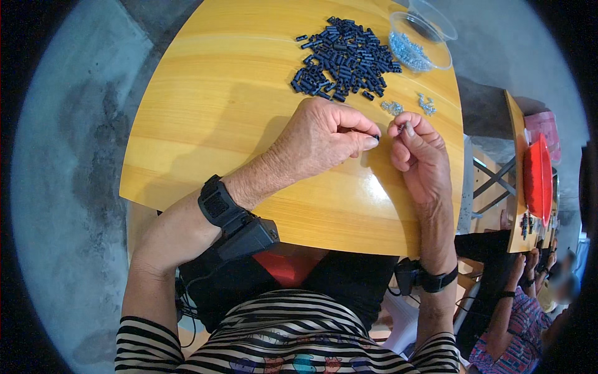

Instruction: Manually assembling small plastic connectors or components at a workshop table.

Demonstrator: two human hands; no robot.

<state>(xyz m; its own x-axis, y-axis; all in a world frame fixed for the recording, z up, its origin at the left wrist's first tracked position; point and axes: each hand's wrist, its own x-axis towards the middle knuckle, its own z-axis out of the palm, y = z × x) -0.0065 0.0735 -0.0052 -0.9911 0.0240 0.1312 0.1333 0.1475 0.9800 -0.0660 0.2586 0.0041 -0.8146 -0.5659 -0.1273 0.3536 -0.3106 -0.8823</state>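
Note:
My left hand is closed in a pinch above the wooden table, with the dark end of a small black plastic piece showing at its fingertips. Just to the right, my right hand pinches a tiny silver metal piece between thumb and forefinger; its exact kind is too small to tell. A narrow gap separates the two hands. Beyond them lies a heap of short black tubular plastic pieces. Two little clusters of shiny metal bits, one left and one right, rest on the tabletop.
A clear round tub with many small silver metal bits stands at the far right edge, its clear lid behind it. Off to the right, another table bears a red basin; a person in a patterned shirt sits there.

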